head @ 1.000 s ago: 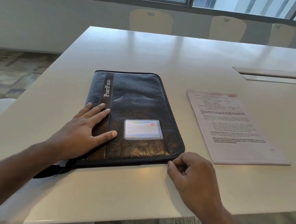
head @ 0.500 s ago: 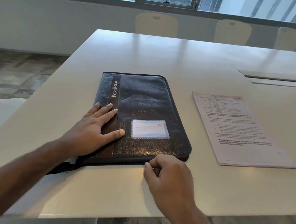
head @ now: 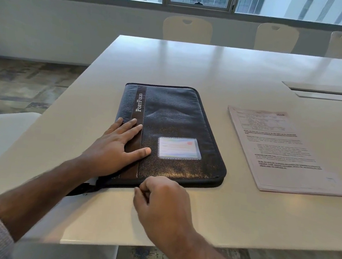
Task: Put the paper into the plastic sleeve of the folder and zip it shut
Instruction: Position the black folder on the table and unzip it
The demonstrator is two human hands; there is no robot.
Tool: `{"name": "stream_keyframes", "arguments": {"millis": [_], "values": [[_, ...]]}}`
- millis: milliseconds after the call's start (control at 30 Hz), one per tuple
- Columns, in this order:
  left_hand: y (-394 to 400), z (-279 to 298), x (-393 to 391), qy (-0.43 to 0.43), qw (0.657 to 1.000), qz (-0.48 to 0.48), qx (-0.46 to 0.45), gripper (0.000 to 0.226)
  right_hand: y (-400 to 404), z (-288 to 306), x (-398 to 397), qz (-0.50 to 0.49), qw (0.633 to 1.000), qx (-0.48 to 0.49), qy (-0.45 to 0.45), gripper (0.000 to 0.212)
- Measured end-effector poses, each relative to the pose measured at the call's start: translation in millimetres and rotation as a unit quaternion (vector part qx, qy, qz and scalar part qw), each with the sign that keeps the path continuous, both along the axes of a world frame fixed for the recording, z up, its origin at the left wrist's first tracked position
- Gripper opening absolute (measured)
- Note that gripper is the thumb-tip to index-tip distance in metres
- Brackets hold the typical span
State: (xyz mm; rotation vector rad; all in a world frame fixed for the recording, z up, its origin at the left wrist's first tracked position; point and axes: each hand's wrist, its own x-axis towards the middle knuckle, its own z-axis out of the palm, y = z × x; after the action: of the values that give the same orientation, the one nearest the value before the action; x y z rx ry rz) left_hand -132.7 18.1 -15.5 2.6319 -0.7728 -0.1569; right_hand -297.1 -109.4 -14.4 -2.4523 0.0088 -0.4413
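Note:
A black leather folder [head: 177, 119] marked "PortFolio" lies closed and flat on the white table [head: 214, 70]. My left hand [head: 113, 150] rests flat on its near left part, fingers spread and straight. My right hand [head: 162, 202] is at the folder's near edge, fingers curled and pinching at the zipper there; the pull itself is hidden by the fingers. A printed paper stack [head: 281, 151] lies on the table to the right of the folder, apart from both hands.
Three pale chairs [head: 187, 28] stand along the table's far side under the windows. A recessed cable slot [head: 328, 93] sits at the table's right. A black strap [head: 79, 189] trails from the folder's near left corner. The table's near edge is just below my right hand.
My right hand has slid left along the folder's near edge, from its right corner toward the middle. My left hand has stayed flat on the cover.

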Motion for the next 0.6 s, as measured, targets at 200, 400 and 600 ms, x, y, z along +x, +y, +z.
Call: {"name": "stream_keyframes", "arguments": {"millis": [200, 400, 600], "values": [[-1.1, 1.1, -3.0, 0.007, 1.000, 0.010, -0.011, 0.102, 21.1, -2.2, 7.3, 0.023, 1.000, -0.002, -0.003, 0.022], [-1.9, 1.7, -2.5, 0.010, 1.000, 0.011, -0.014, 0.102, 35.8, -1.5, 11.6, 0.049, 0.999, -0.012, -0.014, 0.021], [-1.6, -0.7, -1.1, 0.007, 1.000, 0.010, -0.014, 0.106, 41.0, -1.5, 14.2, 0.065, 0.998, -0.021, -0.019, 0.020]]}}
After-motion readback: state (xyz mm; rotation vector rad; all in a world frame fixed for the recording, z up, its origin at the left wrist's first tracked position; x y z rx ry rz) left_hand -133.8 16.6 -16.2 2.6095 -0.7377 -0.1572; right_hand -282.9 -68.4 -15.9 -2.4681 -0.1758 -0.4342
